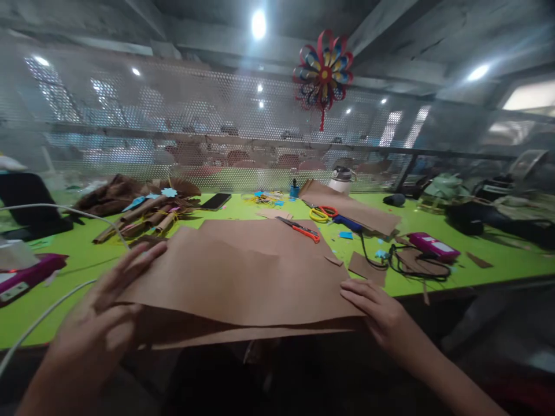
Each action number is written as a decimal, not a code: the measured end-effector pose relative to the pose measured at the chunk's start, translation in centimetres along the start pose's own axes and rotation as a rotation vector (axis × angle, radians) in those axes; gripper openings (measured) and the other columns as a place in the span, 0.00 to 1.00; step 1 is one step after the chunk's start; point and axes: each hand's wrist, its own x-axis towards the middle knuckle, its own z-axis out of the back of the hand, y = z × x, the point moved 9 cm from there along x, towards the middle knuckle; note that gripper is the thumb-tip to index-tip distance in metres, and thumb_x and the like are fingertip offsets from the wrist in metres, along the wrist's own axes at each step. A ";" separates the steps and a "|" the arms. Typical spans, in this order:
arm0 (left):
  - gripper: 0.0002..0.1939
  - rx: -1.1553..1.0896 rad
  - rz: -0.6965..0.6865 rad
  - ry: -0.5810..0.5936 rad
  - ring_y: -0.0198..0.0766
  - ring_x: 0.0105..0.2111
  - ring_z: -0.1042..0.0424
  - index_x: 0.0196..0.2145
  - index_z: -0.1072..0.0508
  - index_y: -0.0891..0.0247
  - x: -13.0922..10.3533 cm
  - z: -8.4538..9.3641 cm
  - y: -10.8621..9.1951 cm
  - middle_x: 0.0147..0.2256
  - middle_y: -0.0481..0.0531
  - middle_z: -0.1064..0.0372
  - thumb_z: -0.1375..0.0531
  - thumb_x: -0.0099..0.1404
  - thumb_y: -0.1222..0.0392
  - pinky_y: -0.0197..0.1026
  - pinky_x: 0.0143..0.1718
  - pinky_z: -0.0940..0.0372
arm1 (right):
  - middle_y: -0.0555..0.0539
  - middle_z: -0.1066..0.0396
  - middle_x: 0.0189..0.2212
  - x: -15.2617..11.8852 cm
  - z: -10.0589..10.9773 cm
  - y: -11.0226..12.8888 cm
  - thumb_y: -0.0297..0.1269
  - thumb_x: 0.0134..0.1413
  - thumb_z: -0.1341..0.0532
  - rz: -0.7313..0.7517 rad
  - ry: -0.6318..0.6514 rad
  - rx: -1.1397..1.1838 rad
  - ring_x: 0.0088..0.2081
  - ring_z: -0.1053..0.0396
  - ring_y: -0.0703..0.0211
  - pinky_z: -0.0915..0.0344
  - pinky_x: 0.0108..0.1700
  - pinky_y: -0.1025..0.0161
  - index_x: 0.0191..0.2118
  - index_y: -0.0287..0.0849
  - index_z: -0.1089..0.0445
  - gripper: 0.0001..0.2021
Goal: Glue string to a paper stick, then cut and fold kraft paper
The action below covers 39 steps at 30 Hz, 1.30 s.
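Note:
A large sheet of brown kraft paper (pixel 225 283) bows upward in front of me, its near edge reaching past the table's front edge. My left hand (pixel 104 312) grips its left edge, fingers on the far side and thumb nearer me; this hand is slightly blurred. At the right edge, my right hand (pixel 373 303) pinches the paper, fingers on top and thumb hidden beneath. Another brown layer shows below the raised sheet. Beyond it, an orange utility knife (pixel 303 230) lies on flat brown paper, near red-and-yellow-handled scissors (pixel 323 214).
The green table (pixel 277 209) carries rolled brown paper (pixel 151 218), a phone (pixel 216 201) and a blue-handled tool (pixel 348 223) with a black cord (pixel 416 270). Purple power strips (pixel 433 247) sit on both sides. White cables cross the left. A perforated screen (pixel 243 127) stands behind.

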 end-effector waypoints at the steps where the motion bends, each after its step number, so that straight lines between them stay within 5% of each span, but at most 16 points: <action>1: 0.31 -0.182 0.053 -0.031 0.52 0.54 0.33 0.49 0.26 0.50 -0.2 0.0 0.3 0.52 0.46 0.29 0.38 0.44 0.64 0.51 0.54 0.36 | 0.43 0.29 0.52 0.0 0.0 0.2 0.16 0.51 0.51 0.013 -0.011 -0.008 0.55 0.34 0.55 0.33 0.56 0.54 0.53 0.43 0.32 0.26; 5: 0.13 -0.504 0.233 -0.204 0.37 0.36 0.25 0.41 0.25 0.62 -1.1 -0.5 2.5 0.38 0.51 0.23 0.38 0.55 0.66 0.33 0.39 0.30 | 0.40 0.29 0.51 -0.1 0.0 1.1 0.17 0.54 0.51 0.063 -0.057 -0.041 0.55 0.35 0.51 0.32 0.53 0.50 0.52 0.41 0.31 0.24; 7: 0.06 -0.487 0.345 -0.113 0.33 0.26 0.27 0.34 0.25 0.67 -1.6 -2.7 3.9 0.27 0.50 0.26 0.37 0.56 0.68 0.30 0.30 0.30 | 0.40 0.28 0.50 0.1 0.0 1.8 0.18 0.54 0.50 0.093 -0.061 -0.041 0.55 0.35 0.48 0.32 0.51 0.47 0.51 0.41 0.30 0.23; 10: 0.04 -0.462 0.329 -0.031 0.30 0.21 0.31 0.29 0.27 0.67 -1.9 -5.0 4.4 0.22 0.46 0.31 0.38 0.57 0.72 0.29 0.26 0.32 | 0.40 0.27 0.49 0.6 0.1 3.3 0.17 0.53 0.50 0.149 -0.047 0.014 0.54 0.35 0.47 0.32 0.50 0.46 0.50 0.43 0.29 0.24; 16: 0.10 -0.468 0.269 -0.052 0.34 0.29 0.26 0.36 0.26 0.66 -0.1 -5.3 4.1 0.32 0.51 0.24 0.47 0.64 0.73 0.33 0.33 0.29 | 0.42 0.28 0.51 2.1 -0.7 6.1 0.17 0.50 0.50 0.238 0.243 0.225 0.56 0.36 0.53 0.36 0.56 0.49 0.52 0.44 0.30 0.27; 22: 0.10 -0.428 0.223 0.013 0.34 0.24 0.29 0.33 0.27 0.63 3.4 -5.0 3.5 0.27 0.49 0.27 0.47 0.63 0.72 0.32 0.27 0.31 | 0.42 0.40 0.61 3.6 -1.3 3.6 0.22 0.48 0.44 0.087 0.530 0.142 0.60 0.44 0.45 0.42 0.59 0.45 0.60 0.46 0.38 0.31; 26: 0.10 -0.359 0.180 -0.014 0.31 0.19 0.34 0.28 0.27 0.63 4.5 -4.6 2.8 0.22 0.47 0.31 0.46 0.62 0.71 0.29 0.19 0.37 | 0.38 0.40 0.61 4.1 -1.3 2.1 0.24 0.44 0.42 0.050 0.595 0.058 0.59 0.44 0.39 0.44 0.59 0.42 0.61 0.40 0.39 0.33; 29: 0.11 -0.352 0.175 -0.017 0.30 0.17 0.35 0.26 0.28 0.63 5.0 -4.5 2.6 0.20 0.46 0.32 0.45 0.62 0.72 0.28 0.17 0.38 | 0.35 0.38 0.58 4.5 -1.1 2.1 0.32 0.52 0.41 0.066 0.634 0.062 0.56 0.42 0.40 0.44 0.58 0.42 0.59 0.36 0.36 0.27; 34: 0.09 -0.464 0.222 0.107 0.35 0.26 0.26 0.32 0.25 0.66 5.0 -5.9 3.0 0.29 0.51 0.25 0.43 0.58 0.74 0.35 0.30 0.28 | 0.37 0.34 0.55 5.1 -0.5 2.3 0.41 0.63 0.47 0.054 0.661 0.152 0.54 0.39 0.44 0.43 0.57 0.43 0.55 0.43 0.31 0.19; 39: 0.10 -0.518 0.361 0.201 0.44 0.32 0.23 0.40 0.25 0.67 2.3 -9.0 4.0 0.34 0.57 0.22 0.40 0.59 0.71 0.44 0.37 0.26 | 0.40 0.35 0.56 4.4 -0.9 2.9 0.46 0.58 0.41 0.016 0.558 0.136 0.58 0.42 0.40 0.42 0.57 0.39 0.57 0.48 0.33 0.22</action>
